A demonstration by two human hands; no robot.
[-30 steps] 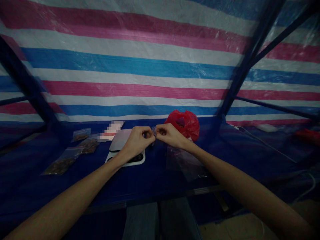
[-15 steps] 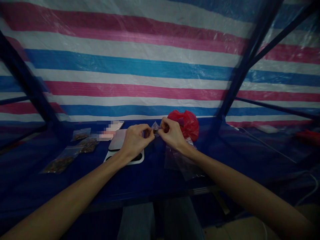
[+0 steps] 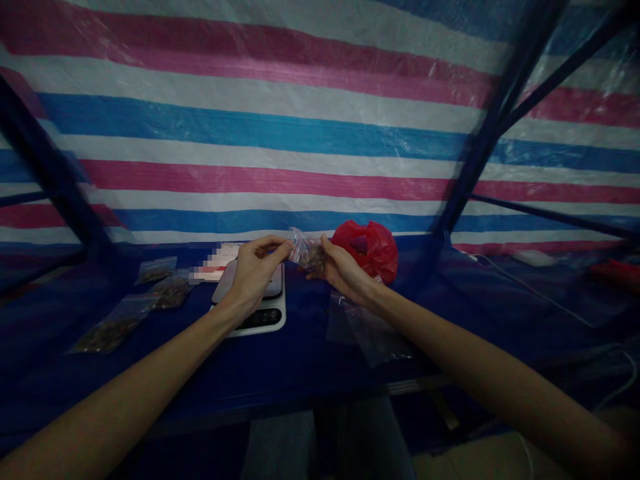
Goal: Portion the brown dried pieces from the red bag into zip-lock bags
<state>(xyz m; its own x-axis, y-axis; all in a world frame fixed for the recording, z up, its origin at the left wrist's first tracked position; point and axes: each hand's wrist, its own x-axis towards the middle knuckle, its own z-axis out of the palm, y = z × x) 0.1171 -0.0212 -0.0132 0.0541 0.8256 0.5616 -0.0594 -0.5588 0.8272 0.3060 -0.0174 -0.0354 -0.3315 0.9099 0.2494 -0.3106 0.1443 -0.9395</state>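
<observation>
A small clear zip bag [image 3: 311, 255] with brownish contents hangs between my hands, above the table. My left hand [image 3: 260, 267] pinches the bag's upper edge at its left end. Around the filled part, my right hand [image 3: 343, 270] is closed with the thumb on the near side. Below my left hand stands a white kitchen scale [image 3: 273, 319] with a silver plate, partly hidden by the wrist. Just behind my right hand sits an open red plastic bag [image 3: 385, 250]. Flat clear zip bags [image 3: 375, 337] lie under my right forearm.
Several filled zip bags [image 3: 110, 327] lie at the left of the blue table [image 3: 300, 373]. A partly blurred pale card or paper [image 3: 217, 261] lies behind the scale. Blue metal posts [image 3: 470, 160] frame a striped tarp [image 3: 280, 127]. A white cable [image 3: 535, 287] runs along the right.
Both hands pinched the bag close together before. Now the left has drawn left, the right has wrapped round the filled part, and more of the bag and scale shows.
</observation>
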